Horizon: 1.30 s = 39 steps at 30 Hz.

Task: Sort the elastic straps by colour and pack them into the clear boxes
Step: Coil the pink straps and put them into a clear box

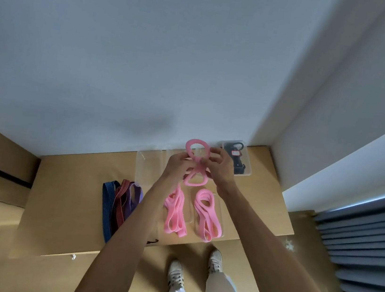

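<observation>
A pink strap (196,163), twisted into a figure-eight with its long axis running toward the white wall (150,53), was pinched at its middle by curled fingers of the left hand (176,166) and right hand (220,166), above clear boxes (145,164) on a cardboard tabletop (74,203).

Soft, even daylight; a faint shadow smudges the wall (150,122) toward 12 o'clock. Wide-angle bending curves the edges, and the grey slats (366,259) at 4 o'clock smear with blur
</observation>
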Available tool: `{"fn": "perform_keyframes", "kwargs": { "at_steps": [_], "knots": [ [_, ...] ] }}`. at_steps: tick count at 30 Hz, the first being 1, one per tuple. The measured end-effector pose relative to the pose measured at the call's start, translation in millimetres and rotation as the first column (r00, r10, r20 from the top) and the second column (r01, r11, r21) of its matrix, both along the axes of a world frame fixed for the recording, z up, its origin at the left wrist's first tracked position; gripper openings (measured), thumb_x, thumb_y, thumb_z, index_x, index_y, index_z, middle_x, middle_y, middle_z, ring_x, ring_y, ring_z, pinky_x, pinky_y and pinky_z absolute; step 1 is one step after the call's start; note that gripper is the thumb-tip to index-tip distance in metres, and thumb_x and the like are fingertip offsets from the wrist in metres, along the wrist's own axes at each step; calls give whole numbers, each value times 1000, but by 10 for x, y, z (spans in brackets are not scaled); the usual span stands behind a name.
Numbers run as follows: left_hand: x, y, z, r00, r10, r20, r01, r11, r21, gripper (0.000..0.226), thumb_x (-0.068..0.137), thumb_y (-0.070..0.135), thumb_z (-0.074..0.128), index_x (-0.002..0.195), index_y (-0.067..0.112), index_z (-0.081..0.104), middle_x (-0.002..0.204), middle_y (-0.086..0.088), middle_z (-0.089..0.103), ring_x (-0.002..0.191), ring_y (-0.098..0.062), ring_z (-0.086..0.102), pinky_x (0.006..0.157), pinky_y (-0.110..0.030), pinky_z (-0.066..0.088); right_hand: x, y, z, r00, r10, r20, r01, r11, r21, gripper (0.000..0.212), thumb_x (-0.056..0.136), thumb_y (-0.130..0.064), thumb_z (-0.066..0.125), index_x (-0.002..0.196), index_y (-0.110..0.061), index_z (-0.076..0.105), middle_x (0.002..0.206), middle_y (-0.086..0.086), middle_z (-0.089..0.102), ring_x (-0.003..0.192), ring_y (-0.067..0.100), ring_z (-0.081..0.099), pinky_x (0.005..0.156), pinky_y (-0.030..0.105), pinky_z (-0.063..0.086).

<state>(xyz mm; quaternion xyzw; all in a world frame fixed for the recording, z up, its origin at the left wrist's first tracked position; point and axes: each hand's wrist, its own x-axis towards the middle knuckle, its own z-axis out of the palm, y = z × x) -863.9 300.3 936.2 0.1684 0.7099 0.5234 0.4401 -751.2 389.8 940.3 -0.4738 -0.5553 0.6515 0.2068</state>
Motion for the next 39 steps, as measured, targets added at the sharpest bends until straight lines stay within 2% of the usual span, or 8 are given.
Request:
{"fn": "perform_keyframes", "kwargs": {
  "at_steps": [5,11,15,18,22,28,30,39],
  "knots": [
    [87,160,-305,994,97,52,-94,994,-59,27,77,-8,72,101,5,72,99,-21,73,89,-38,72,75,-43,62,4,146,-276,983,33,180,-37,999,23,47,85,-6,72,130,-6,60,117,16,68,103,30,68,90,49,58],
    [-36,546,-611,991,134,-21,-136,981,-135,47,79,-9,70,121,10,63,105,-19,72,93,-36,71,84,-54,59,-185,468,-590,965,93,246,-104,994,33,57,80,-10,79,134,-4,59,118,13,68,100,24,66,90,37,58],
    [-159,875,-740,987,135,-81,-146,978,-150,46,78,2,78,115,21,58,108,-15,71,95,-30,71,88,-44,59,-401,810,-803,954,95,285,-107,994,25,53,77,-11,79,127,-9,62,112,8,69,97,22,65,84,30,55],
    [-207,1074,-897,991,86,-102,-104,977,-186,47,78,7,80,120,14,61,110,-13,71,95,-29,70,87,-43,59,-492,984,-980,931,41,363,-52,998,22,44,77,-10,77,119,-8,66,106,8,71,89,19,65,75,25,53],
    [-303,1231,-1164,998,58,-37,-65,973,-222,53,77,3,80,126,16,64,103,-11,74,96,-29,71,89,-40,59,-565,1105,-1233,915,14,403,5,999,-45,40,79,-3,71,118,-7,68,108,10,72,90,21,67,78,30,58],
    [-431,1403,-1395,992,-33,-124,4,974,-228,45,83,6,75,126,16,66,99,-6,74,90,-20,70,74,-27,55,-695,1232,-1468,897,-50,439,52,999,8,36,84,-6,68,120,-9,68,107,7,72,84,17,64,72,25,52],
    [-451,1455,-1467,981,-74,-179,29,970,-241,42,86,8,73,126,15,66,104,-5,74,91,-18,70,80,-31,58,-713,1256,-1542,884,-48,466,27,998,53,32,88,-7,65,120,-8,68,107,9,72,86,18,65,75,26,53],
    [-430,1455,-1681,926,-179,-332,105,968,-230,45,90,10,71,133,17,61,95,1,72,83,-9,70,79,-18,57,-684,1245,-1788,810,5,586,-108,984,141,13,95,-11,58,96,-6,70,87,14,71,78,30,68,65,31,52]
  ]
}}
